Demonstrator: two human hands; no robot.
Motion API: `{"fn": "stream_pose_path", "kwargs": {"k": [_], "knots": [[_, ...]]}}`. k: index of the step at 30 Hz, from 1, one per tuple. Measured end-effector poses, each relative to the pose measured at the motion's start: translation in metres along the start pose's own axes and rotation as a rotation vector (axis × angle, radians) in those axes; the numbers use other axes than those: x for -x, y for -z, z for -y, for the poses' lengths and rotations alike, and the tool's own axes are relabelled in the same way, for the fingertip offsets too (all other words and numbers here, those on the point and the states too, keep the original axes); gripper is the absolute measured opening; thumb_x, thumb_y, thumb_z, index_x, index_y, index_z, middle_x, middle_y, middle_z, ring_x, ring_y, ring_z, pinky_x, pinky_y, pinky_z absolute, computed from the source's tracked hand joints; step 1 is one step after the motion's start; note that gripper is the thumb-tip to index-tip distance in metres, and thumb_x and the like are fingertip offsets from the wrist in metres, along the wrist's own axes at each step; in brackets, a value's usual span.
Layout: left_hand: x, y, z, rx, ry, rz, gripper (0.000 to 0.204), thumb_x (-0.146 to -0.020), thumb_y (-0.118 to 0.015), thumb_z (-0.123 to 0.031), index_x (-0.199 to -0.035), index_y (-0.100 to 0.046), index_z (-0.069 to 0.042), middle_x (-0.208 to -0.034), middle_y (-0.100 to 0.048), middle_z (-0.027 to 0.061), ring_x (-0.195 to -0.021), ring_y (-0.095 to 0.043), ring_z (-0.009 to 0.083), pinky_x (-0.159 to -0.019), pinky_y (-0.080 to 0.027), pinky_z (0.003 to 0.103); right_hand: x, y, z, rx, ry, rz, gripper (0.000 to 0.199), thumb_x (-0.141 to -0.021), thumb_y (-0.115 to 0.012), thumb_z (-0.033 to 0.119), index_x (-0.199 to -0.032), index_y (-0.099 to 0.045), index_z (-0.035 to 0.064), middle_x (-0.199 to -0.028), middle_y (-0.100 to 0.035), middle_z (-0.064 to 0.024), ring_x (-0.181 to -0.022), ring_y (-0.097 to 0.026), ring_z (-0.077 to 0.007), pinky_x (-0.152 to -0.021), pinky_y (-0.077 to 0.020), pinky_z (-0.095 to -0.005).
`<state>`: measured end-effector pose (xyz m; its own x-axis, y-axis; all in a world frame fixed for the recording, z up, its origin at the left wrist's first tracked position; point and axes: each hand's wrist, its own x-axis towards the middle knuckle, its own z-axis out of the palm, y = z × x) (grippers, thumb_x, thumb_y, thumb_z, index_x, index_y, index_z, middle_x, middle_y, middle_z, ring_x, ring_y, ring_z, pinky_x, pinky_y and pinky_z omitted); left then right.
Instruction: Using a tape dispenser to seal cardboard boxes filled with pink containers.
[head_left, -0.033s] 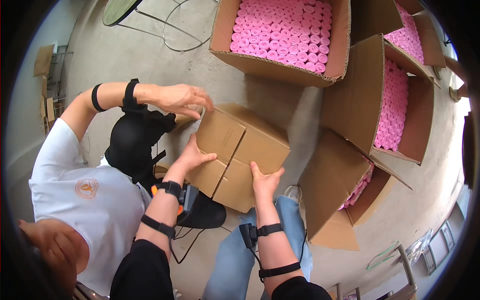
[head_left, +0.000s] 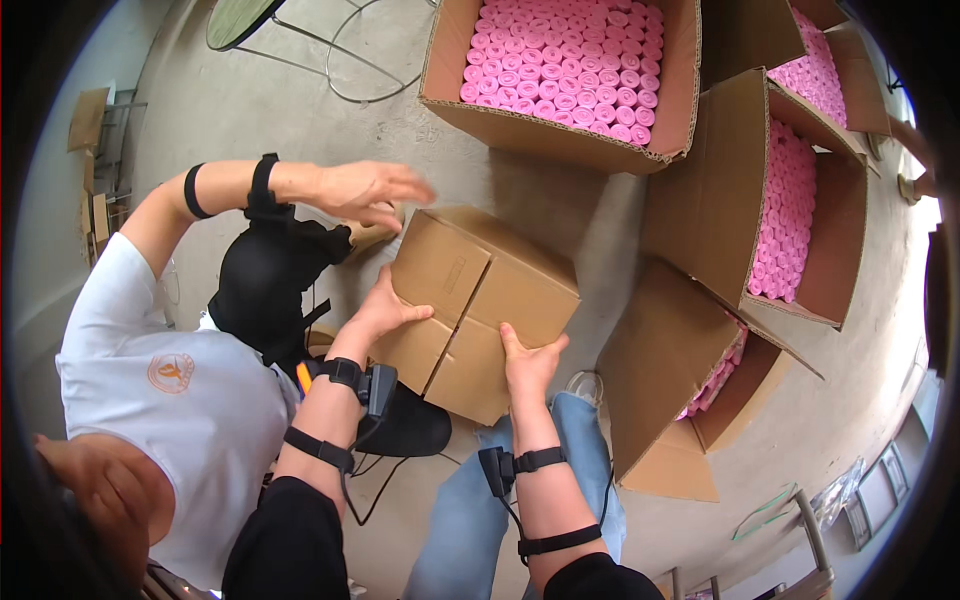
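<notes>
A brown cardboard box (head_left: 485,290) with its top flaps folded shut is held tilted above my knees. My left hand (head_left: 385,312) presses on its left flap, fingers laid over the edge. On the near flap my right hand (head_left: 530,362) grips the box's front edge with the thumb spread. Both my wrists wear black straps with small devices. A co-worker in a white shirt crouches at the left; their hand (head_left: 365,190) hovers over the box's far left corner, blurred.
Open cartons packed with pink rolls stand at the top (head_left: 560,130), at the right (head_left: 720,200) and at the lower right (head_left: 660,380). A black bag (head_left: 265,285) lies by the co-worker. The ground is bare concrete floor (head_left: 250,90).
</notes>
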<state>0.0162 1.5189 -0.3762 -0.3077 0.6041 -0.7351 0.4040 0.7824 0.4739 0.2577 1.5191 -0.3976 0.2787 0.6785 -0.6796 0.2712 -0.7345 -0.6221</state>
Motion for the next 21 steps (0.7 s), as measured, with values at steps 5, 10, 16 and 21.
{"fn": "stream_pose_path", "kwargs": {"k": [5, 10, 16, 21], "knots": [[0.026, -0.033, 0.028, 0.07, 0.046, -0.091, 0.082, -0.068, -0.088, -0.022, -0.126, -0.037, 0.004, -0.119, -0.059, 0.0184, -0.109, -0.059, 0.0268, -0.096, -0.047, 0.037, -0.019, 0.021, 0.018, 0.148, 0.022, 0.133, 0.073, -0.071, -0.087, 0.028, -0.117, -0.041, -0.0036, -0.109, -0.064, -0.0243, -0.101, -0.064, -0.0368, -0.087, -0.0494, -0.0402], [0.099, -0.105, 0.081, 0.371, 0.325, -0.329, 0.075, -0.077, -0.083, -0.027, -0.126, -0.035, 0.004, -0.122, -0.056, 0.0203, -0.113, -0.057, 0.0263, -0.096, -0.046, 0.036, -0.026, 0.004, 0.053, 0.543, 0.296, 0.311, 0.078, -0.064, -0.088, 0.037, -0.116, -0.045, -0.0025, -0.118, -0.061, -0.0229, -0.11, -0.059, -0.0387, -0.088, -0.0494, -0.0431], [0.109, -0.116, 0.091, 0.561, 0.461, -0.327, 0.08, -0.079, -0.082, -0.032, -0.132, -0.03, -0.001, -0.128, -0.051, 0.017, -0.119, -0.051, 0.0246, -0.1, -0.042, 0.036, -0.05, 0.006, 0.045, 0.584, 0.428, 0.717, 0.112, -0.063, -0.088, 0.036, -0.146, -0.024, -0.0021, -0.144, -0.04, -0.0249, -0.132, -0.043, -0.0367, -0.107, -0.0398, -0.0394], [0.112, -0.101, 0.076, 0.786, 0.437, -0.287, 0.082, -0.077, -0.084, -0.03, -0.132, -0.029, -0.003, -0.128, -0.05, 0.0147, -0.12, -0.05, 0.0248, -0.101, -0.041, 0.036, -0.042, 0.011, 0.042, 0.547, 0.261, 0.717, 0.109, -0.064, -0.089, 0.034, -0.147, -0.025, 0.0018, -0.143, -0.044, -0.0221, -0.132, -0.044, -0.0333, -0.108, -0.0393, -0.0384]]}}
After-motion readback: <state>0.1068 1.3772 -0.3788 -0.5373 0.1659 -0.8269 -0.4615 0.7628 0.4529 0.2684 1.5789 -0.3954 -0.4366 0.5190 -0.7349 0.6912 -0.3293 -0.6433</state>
